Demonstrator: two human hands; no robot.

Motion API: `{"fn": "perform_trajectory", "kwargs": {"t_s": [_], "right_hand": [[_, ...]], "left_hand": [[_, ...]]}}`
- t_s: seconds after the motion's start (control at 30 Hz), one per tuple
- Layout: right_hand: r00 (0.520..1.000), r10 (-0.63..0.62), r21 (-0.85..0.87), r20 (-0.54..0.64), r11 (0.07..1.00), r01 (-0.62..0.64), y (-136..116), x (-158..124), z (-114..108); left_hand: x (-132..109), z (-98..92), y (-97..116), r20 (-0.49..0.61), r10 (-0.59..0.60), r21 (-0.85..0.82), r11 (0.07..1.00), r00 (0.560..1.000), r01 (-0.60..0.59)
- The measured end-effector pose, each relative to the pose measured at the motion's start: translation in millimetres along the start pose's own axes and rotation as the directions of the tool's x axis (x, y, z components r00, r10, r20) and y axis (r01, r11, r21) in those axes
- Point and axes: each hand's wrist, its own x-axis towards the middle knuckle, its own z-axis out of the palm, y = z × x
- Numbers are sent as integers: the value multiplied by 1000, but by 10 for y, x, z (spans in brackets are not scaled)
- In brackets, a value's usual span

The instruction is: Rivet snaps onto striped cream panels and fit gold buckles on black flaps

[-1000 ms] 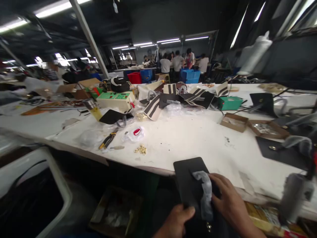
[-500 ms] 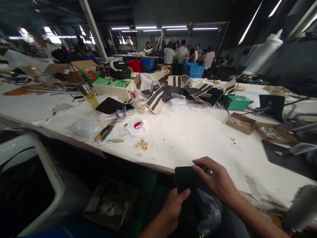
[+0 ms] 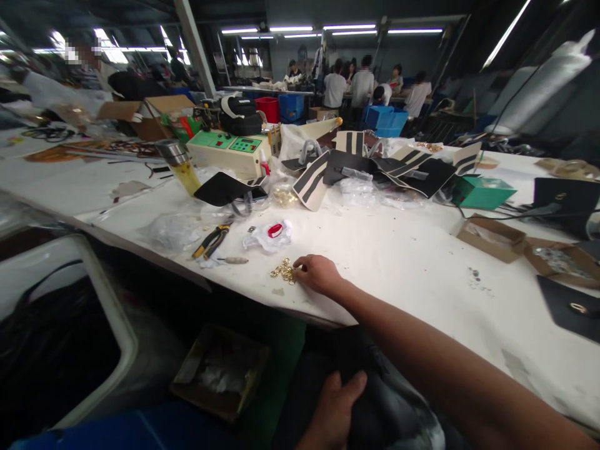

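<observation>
My left hand is closed on a black flat panel below the table's front edge, thumb on top. The panel's lower part merges with the dark lap area, where some clear plastic shows. Out over the white table, my right hand has its fingertips pinched together at the right edge of a small pile of gold metal rings. Whatever sits between those fingertips is too small to make out.
Left of the rings lie an awl, yellow-black pliers and a red roll on white plastic. Striped panels and a control box stand behind. Cardboard trays are at the right; a white bin is lower left.
My right hand has left the black panel and moved left and forward to the gold rings. My left hand keeps the panel, which sits slightly lower. The view has shifted a little.
</observation>
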Motion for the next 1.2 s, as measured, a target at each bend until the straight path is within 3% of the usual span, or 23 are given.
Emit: {"fn": "perform_trajectory", "kwargs": {"t_s": [0.13,0.27,0.33,0.47,0.53,0.63,0.77,0.9,1.03,1.2], "right_hand": [[1000,-5,18,-10,1000,6,1,18,-16],[995,21,117,-95,993,-10,114,-262,-330],[978,57,286,-200,958,2,205,-633,-582],[907,235,564,-350,825,4,337,-1720,-904],[890,303,608,-340,793,-38,379,-2231,-860],[866,362,662,-346,748,-48,432,-2729,-647],[809,383,666,-445,746,13,489,-2991,-533],[814,313,624,-489,778,75,513,-3169,-713],[822,235,540,-519,836,102,529,-3347,-864],[767,221,494,-603,858,141,618,-3487,-808]], "left_hand": [[-69,98,153,23,-28,-20,999,999,29],[-152,173,322,-20,13,42,999,1000,-12],[-182,198,389,-36,59,106,993,998,-55],[-222,272,473,-50,124,215,970,991,-111],[-239,336,502,-16,190,322,930,982,-175],[-283,463,524,62,316,568,768,947,-294],[-385,635,473,145,441,764,518,886,-383],[-467,737,341,257,469,824,350,845,-445],[-502,815,202,322,459,842,260,828,-472],[-569,975,83,359,462,846,206,811,-492]]}}
